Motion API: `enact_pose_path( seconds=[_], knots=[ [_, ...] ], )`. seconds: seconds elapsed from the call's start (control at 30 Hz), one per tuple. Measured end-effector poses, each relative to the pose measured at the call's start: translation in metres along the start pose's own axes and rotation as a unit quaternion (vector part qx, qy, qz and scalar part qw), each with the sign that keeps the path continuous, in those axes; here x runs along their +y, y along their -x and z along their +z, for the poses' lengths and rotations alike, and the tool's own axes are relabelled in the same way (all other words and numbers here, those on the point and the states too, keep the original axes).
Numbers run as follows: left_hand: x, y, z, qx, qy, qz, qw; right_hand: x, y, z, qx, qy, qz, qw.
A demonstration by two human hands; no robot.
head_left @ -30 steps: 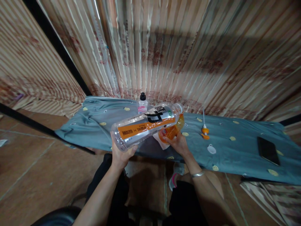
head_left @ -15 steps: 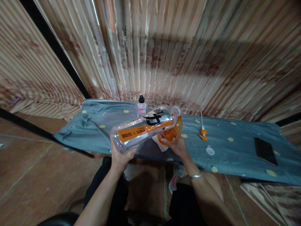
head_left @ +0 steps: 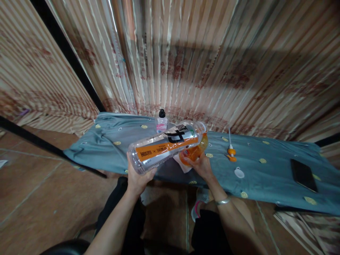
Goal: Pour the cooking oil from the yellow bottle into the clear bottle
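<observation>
My left hand (head_left: 139,180) grips a large clear plastic drink bottle (head_left: 162,147) near its base. The bottle has an orange and silver label and lies tilted, its open neck raised toward the right. My right hand (head_left: 201,165) is closed around a smaller orange bottle (head_left: 191,153), just below the big bottle's neck. The orange bottle's upper part is partly hidden behind that neck, so I cannot tell whether the two mouths touch. Under the bottles a pale tissue or paper (head_left: 183,165) lies on the cloth.
A blue-green cloth (head_left: 170,177) with yellow motifs covers the narrow bench. Behind stands a small clear bottle with a black cap (head_left: 162,122). To the right lie an orange pump head (head_left: 231,154), a white round lid (head_left: 239,173) and a dark phone (head_left: 303,175). A striped curtain (head_left: 186,63) hangs behind.
The view has shifted a little, so everything sits slightly further right and lower. Both hands keep their holds, and the bottles stay in nearly the same pose.
</observation>
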State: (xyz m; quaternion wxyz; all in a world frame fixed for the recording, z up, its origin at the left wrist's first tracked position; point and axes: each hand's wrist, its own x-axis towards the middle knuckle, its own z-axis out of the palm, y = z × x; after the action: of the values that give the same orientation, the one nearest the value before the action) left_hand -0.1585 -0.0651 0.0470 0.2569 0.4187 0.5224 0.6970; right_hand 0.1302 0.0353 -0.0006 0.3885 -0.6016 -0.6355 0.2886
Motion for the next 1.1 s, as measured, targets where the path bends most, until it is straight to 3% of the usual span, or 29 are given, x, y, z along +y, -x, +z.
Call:
enact_pose_path(
  seconds=[0.3, 0.57, 1.1],
  knots=[
    [0.011, 0.002, 0.004, -0.018, 0.023, -0.009, 1.0, 0.005, -0.001, 0.001, 0.004, 0.005, 0.002, 1.0],
    [0.006, 0.001, 0.007, -0.018, 0.074, 0.001, 0.997, 0.012, -0.004, 0.002, -0.005, -0.028, 0.003, 1.0],
    [0.0, 0.002, 0.003, -0.008, 0.046, -0.014, 0.999, 0.007, -0.004, 0.002, -0.012, -0.024, 0.016, 1.0]
  ],
)
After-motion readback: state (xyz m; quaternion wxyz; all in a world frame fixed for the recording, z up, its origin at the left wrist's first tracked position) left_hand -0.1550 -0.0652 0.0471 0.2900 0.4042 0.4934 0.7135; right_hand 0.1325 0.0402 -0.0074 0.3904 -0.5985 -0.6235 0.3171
